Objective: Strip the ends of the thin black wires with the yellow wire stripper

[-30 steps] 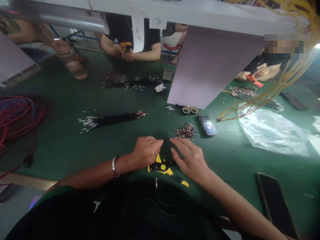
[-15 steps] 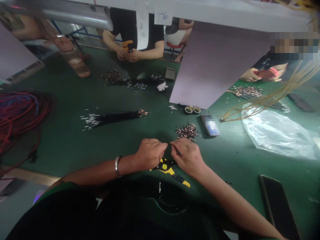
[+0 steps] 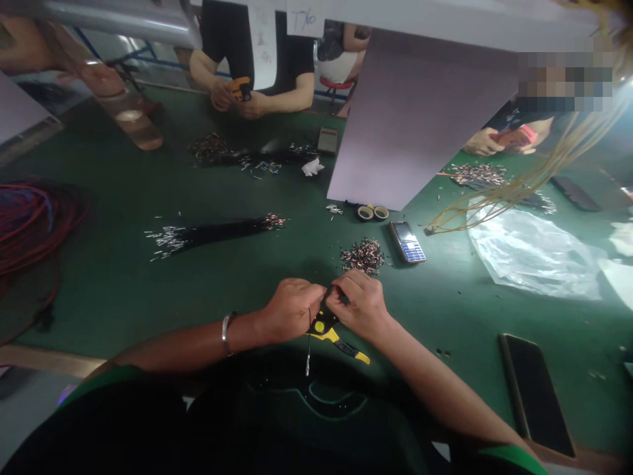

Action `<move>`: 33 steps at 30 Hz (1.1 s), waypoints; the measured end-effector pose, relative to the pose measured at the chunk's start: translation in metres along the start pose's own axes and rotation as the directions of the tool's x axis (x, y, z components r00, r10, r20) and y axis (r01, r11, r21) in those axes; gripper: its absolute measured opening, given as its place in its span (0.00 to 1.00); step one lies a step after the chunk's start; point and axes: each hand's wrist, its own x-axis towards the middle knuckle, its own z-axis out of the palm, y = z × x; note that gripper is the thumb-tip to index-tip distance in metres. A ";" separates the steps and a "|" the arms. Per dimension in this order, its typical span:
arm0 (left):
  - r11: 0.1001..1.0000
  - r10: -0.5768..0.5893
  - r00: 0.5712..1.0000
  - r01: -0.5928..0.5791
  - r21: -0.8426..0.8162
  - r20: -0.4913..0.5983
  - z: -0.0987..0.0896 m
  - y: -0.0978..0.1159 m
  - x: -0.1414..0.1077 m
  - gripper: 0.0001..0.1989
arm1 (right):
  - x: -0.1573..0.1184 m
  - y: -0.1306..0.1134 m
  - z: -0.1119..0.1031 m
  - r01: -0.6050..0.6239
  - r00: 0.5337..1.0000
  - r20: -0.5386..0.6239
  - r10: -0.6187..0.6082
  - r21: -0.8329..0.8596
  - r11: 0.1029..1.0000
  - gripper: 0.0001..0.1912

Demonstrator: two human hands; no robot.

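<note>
My left hand (image 3: 295,307) is closed on a short black wire (image 3: 309,324), whose silvery terminal (image 3: 308,366) hangs down below the fist. Close beside it, my right hand (image 3: 360,305) has thumb and fingers pinched together, tips almost at my left thumb; whatever lies between them is too small to make out. Under both hands rests a yellow-and-black wire stripper (image 3: 341,344), its head partly covered by them. Just beyond my right hand lies a heap of short copper-and-black wire scraps (image 3: 363,256). A bundle of black wires (image 3: 217,231) with silvery terminals lies farther left.
A keypad phone (image 3: 407,241), tape rolls (image 3: 365,213) and a clear plastic bag (image 3: 537,254) lie right of centre. At the right front is a dark smartphone (image 3: 537,394). Coiled red cables (image 3: 37,227) fill the left side. A panel (image 3: 420,112) stands upright opposite; co-workers' hands (image 3: 237,99) are behind.
My right fingers have curled in closer to my left hand, narrowing the gap between them. The left hand keeps its hold on the black wire. The whole view has shifted slightly.
</note>
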 end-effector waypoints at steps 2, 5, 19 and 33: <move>1.000 0.001 1.000 -0.001 -0.024 -0.017 -0.001 0.002 -0.002 0.13 | 0.003 0.011 -0.007 -0.036 0.999 -0.005 0.036 -0.024 0.999 0.10; 0.990 -0.080 0.997 0.077 -0.121 -0.017 -0.001 0.003 -0.003 0.13 | 0.009 0.028 -0.024 -0.199 0.972 -0.134 0.194 -0.029 0.980 0.08; 0.438 -0.728 0.656 0.668 -0.602 0.198 -0.006 -0.011 0.013 0.06 | -0.006 0.050 -0.024 -0.336 0.940 -0.008 0.340 -0.172 0.926 0.13; 0.146 -0.783 0.541 0.639 -0.756 0.307 -0.006 -0.017 0.018 0.08 | -0.076 -0.022 -0.027 -0.235 0.871 0.464 0.163 0.100 0.967 0.28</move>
